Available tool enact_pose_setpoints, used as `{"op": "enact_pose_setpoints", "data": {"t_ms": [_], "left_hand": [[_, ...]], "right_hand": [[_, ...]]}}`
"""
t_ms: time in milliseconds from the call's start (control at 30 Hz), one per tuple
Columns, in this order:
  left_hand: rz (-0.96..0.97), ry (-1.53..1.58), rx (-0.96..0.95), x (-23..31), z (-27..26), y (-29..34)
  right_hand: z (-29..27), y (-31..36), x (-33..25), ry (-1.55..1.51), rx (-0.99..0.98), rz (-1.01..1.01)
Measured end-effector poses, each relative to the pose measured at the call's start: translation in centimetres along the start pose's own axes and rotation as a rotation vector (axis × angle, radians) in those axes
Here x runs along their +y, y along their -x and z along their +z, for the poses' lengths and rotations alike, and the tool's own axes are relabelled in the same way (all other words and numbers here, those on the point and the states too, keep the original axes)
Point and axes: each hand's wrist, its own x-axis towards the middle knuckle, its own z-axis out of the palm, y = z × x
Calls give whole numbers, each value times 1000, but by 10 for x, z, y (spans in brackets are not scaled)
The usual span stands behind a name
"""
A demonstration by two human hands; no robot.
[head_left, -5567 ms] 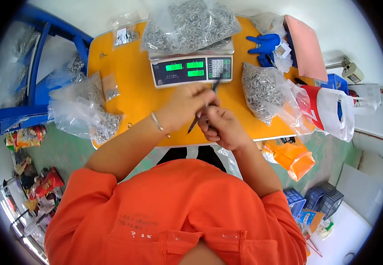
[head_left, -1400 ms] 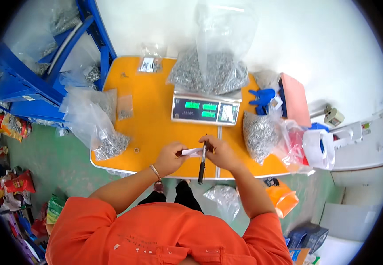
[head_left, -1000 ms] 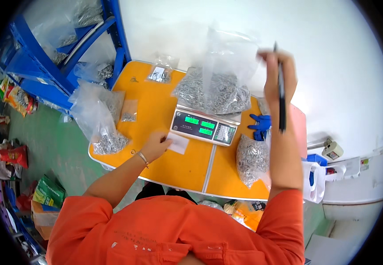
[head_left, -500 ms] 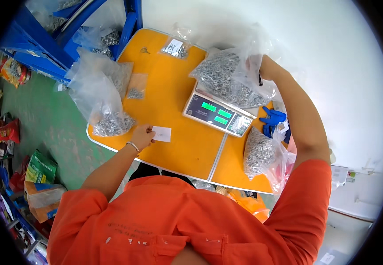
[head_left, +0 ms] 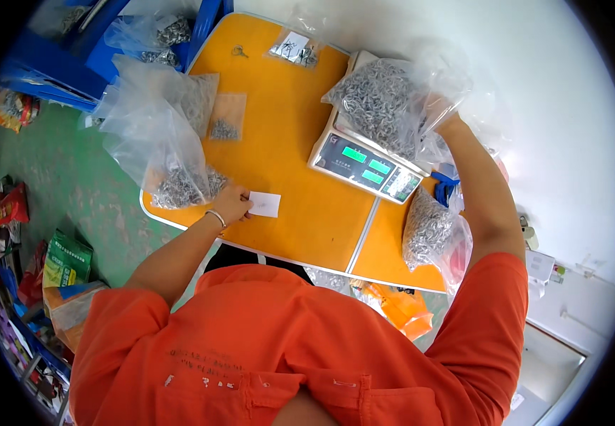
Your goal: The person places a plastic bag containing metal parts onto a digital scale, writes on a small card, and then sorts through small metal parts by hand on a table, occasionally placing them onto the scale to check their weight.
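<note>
My left hand (head_left: 233,204) pinches a small white paper card (head_left: 265,204) at the table's near edge, close to a clear bag of metal pieces (head_left: 179,186). On a digital scale (head_left: 365,167) with lit green displays lies a large clear plastic bag (head_left: 378,103) full of small grey metal pieces. My right hand (head_left: 441,113) is closed at this bag's loose open end. Clear film covers its fingers in part. Another filled bag (head_left: 426,231) lies right of the scale, near my right forearm.
The yellow table (head_left: 286,128) also bears a small bag with a few pieces (head_left: 226,117), a labelled bag (head_left: 295,48) and a key-like metal item (head_left: 238,51). A blue rack (head_left: 59,74) stands at the left, a white wall (head_left: 534,106) at the right. Blue gloves (head_left: 446,190) lie beside the scale.
The view has shifted a little. My right hand has sunk further behind the bag's film, and the bag's right side has shifted on the scale. My left hand keeps the card in place.
</note>
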Motion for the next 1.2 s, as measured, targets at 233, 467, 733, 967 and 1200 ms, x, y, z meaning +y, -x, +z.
{"op": "enact_pose_setpoints", "data": {"t_ms": [233,467,733,967,1200], "left_hand": [[-42,7,-86,7,14,-1],[21,50,-237,30,38,2],[43,190,-320,58,42,11],[4,144,-204,44,34,16],[-20,-56,17,-19,25,3]], "right_hand": [[7,8,32,114,199,195],[-75,77,-49,-296,506,369],[-76,165,-120,-906,780,-69],[51,148,-192,-757,394,-181],[217,125,-247,-494,156,-58]]}}
